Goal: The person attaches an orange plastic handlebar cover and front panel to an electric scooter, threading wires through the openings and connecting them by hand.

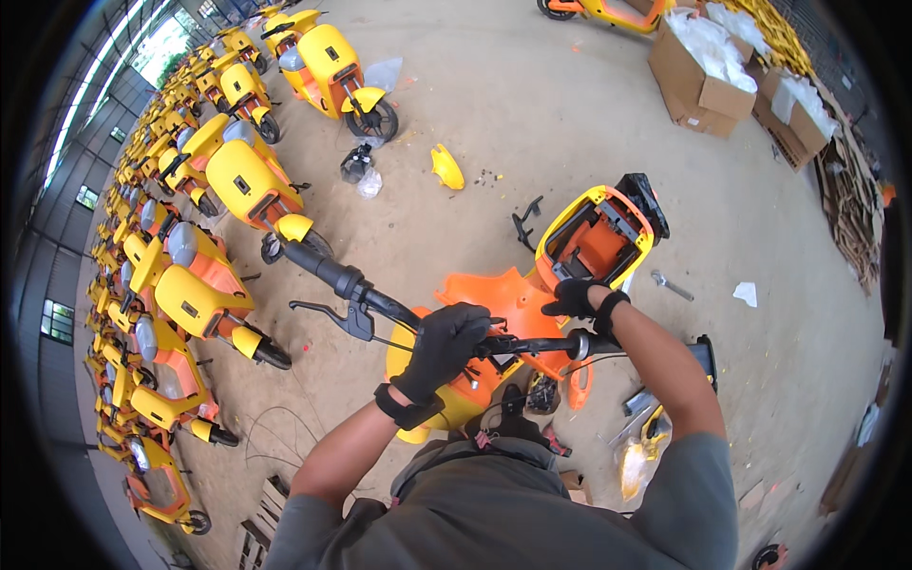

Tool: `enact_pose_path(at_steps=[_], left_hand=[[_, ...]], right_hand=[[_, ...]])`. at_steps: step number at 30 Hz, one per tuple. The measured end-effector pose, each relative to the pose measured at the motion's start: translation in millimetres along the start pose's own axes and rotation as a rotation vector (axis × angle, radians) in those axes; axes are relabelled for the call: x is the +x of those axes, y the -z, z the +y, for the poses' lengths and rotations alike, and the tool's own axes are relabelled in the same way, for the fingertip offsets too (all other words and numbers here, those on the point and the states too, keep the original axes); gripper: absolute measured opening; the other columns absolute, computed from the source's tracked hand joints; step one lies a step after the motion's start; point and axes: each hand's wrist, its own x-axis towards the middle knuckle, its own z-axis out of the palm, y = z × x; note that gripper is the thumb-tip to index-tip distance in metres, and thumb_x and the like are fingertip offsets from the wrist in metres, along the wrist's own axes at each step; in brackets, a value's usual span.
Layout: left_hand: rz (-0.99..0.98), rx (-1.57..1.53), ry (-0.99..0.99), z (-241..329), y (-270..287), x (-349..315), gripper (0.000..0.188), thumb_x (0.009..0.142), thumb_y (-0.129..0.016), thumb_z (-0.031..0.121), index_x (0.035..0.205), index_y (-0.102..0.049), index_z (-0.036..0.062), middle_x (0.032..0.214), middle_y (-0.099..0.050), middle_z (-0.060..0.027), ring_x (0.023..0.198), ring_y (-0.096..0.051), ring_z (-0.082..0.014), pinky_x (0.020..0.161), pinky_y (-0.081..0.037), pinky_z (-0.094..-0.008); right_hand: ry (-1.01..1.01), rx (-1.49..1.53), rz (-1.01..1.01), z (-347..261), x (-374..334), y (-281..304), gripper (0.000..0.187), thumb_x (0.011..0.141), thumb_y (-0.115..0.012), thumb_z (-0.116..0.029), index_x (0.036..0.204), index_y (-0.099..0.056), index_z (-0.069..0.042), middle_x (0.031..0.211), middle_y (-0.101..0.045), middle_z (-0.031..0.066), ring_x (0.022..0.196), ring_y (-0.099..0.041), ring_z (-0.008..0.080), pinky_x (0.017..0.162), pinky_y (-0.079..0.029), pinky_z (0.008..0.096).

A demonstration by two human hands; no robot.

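In front of me stands a partly assembled electric scooter with a black handlebar [380,302] across it. My left hand [446,347], in a black glove, is closed at the bar's middle; what its fingers hold is hidden beneath them. My right hand [573,299], also gloved, reaches over the bar's right side, its fingers stretched over the edge of an orange body panel [494,299]. A brake lever [328,315] sticks out beside the left grip. Beyond the panel, the yellow-rimmed seat compartment [598,242] gapes with its orange inside showing.
Rows of yellow scooters [249,180] fill the left side. On the floor lie a yellow cover [446,168], a black bracket [525,223], a wrench [673,285] and bagged parts [638,456]. Cardboard boxes [698,81] with plastic wrap stand at the far right.
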Motion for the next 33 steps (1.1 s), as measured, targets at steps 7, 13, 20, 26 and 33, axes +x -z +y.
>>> enact_pose_path(at_steps=[7,13,20,26,33], left_hand=[[0.069,-0.108,-0.01,-1,-9,-8,0.011,0.086,-0.062,0.005,0.095,-0.064,-0.0013,0.072,-0.06,-0.0088,0.065,-0.059,-0.0168,0.06,-0.047,-0.0306],[0.031,-0.124,0.014,-6,-7,-12,0.012,0.086,-0.061,0.006,0.095,-0.066,-0.0005,0.081,-0.065,-0.0076,0.069,-0.062,-0.0143,0.061,-0.048,-0.0273],[0.018,-0.267,0.025,-7,-15,-4,0.026,0.089,-0.059,0.006,0.114,-0.061,-0.0016,0.089,-0.066,-0.0057,0.079,-0.062,-0.0093,0.067,-0.049,-0.0256],[0.152,-0.245,0.15,-1,13,24,0.042,0.088,-0.06,0.01,0.127,-0.049,-0.0017,0.084,-0.059,-0.0029,0.071,-0.054,-0.007,0.065,-0.047,-0.0234],[0.213,0.038,0.081,-10,45,58,0.071,0.081,-0.072,0.022,0.138,-0.036,0.0003,0.115,-0.056,-0.0181,0.102,-0.057,-0.0214,0.083,-0.047,-0.033]], right_hand=[[0.044,0.13,-0.054,24,36,-2,0.051,0.085,-0.06,-0.051,0.08,-0.067,-0.001,0.071,-0.066,0.0078,0.064,-0.062,0.0173,0.061,-0.048,0.0338],[0.019,0.239,-0.047,2,33,-3,0.05,0.081,-0.064,-0.054,0.084,-0.062,-0.005,0.063,-0.053,0.0037,0.057,-0.05,0.0143,0.056,-0.04,0.0286],[0.223,0.137,0.351,13,26,36,0.046,0.085,-0.06,-0.049,0.088,-0.063,-0.003,0.073,-0.064,0.0144,0.069,-0.064,0.0235,0.064,-0.048,0.0358],[0.318,0.374,1.174,15,-39,92,0.025,0.091,-0.056,-0.023,0.105,-0.064,-0.003,0.082,-0.067,0.0132,0.073,-0.065,0.0256,0.066,-0.051,0.0343],[0.893,1.151,1.089,-26,-56,44,0.031,0.095,-0.057,-0.015,0.122,-0.052,-0.003,0.098,-0.064,0.0062,0.085,-0.064,0.0159,0.075,-0.053,0.0285]])
